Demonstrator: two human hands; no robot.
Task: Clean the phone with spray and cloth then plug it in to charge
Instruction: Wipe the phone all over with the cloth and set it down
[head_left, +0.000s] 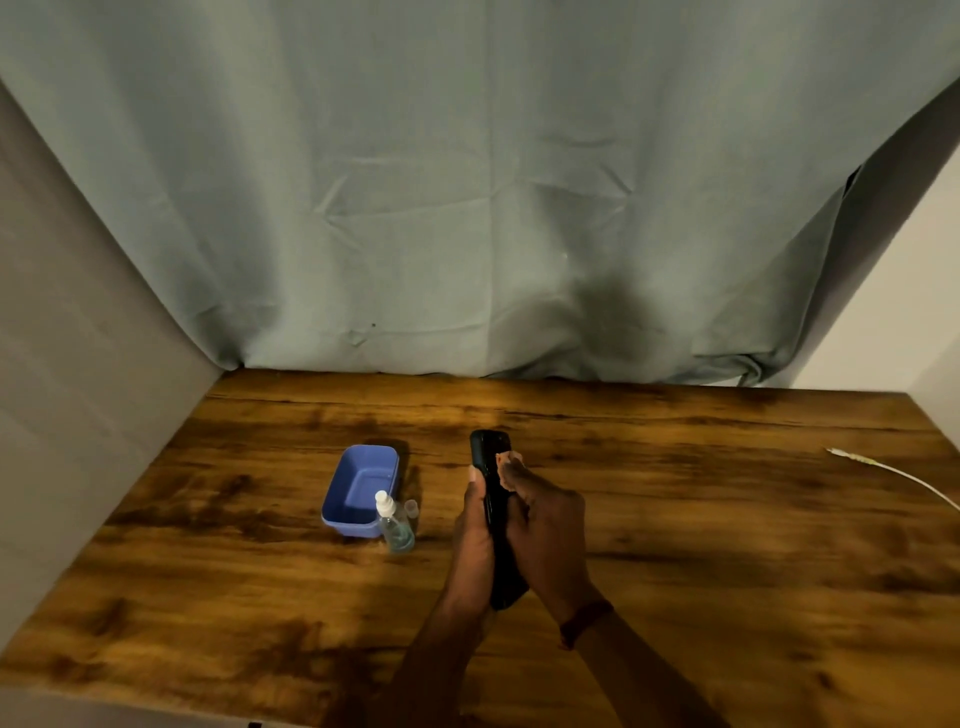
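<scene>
I hold a black phone (491, 451) upright on its edge above the wooden table (675, 519), near the middle. My left hand (474, 538) grips it from the left side, fingers curled round its edge. My right hand (548, 525) pinches a small pale-orange cloth (508, 460) and presses it against the phone's upper right face. The phone's lower half is hidden between my hands. A small clear spray bottle (395, 526) with a white nozzle stands uncapped to the left. A white charging cable (893, 472) lies at the far right, its plug pointing left.
A blue plastic tub (358, 486) sits just behind and left of the spray bottle. A small clear cap (411, 508) stands beside the bottle. A grey-green curtain (467, 208) hangs behind the table. A band is on my right wrist.
</scene>
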